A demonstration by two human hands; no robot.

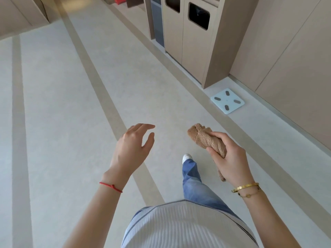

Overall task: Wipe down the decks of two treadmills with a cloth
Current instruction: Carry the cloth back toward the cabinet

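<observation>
A pale floor (pixel 59 97) crossed by long tan stripes fills most of the view, running away toward the top left. Along the right side stands a tan panelled wall (pixel 293 56), and set into it further up is a cabinet (pixel 188 42) with two dark rounded openings in its doors; a grey unit (pixel 157 24) sits just beside it on the far side. The person's torso shows at the bottom in a ribbed white top (pixel 186 228), with one leg in blue jeans (pixel 195 185) stretched forward and a white shoe (pixel 187 157) on the floor. A light blue scale (pixel 227 101) with four dark pads lies flat on the floor near the wall base, just past the cabinet's near corner. The left hand (pixel 133 149) hangs in the air with relaxed, slightly bent fingers spread apart and holds nothing. The right hand (pixel 231 161) grips a bunched tan cloth (pixel 202 136), fingers and thumb curled around its middle; one fluffy end sticks out past the fingers toward the upper left, and a short tail hangs below the palm. A red string (pixel 111 187) circles the left wrist, and gold bracelets (pixel 247 189) circle the right.
</observation>
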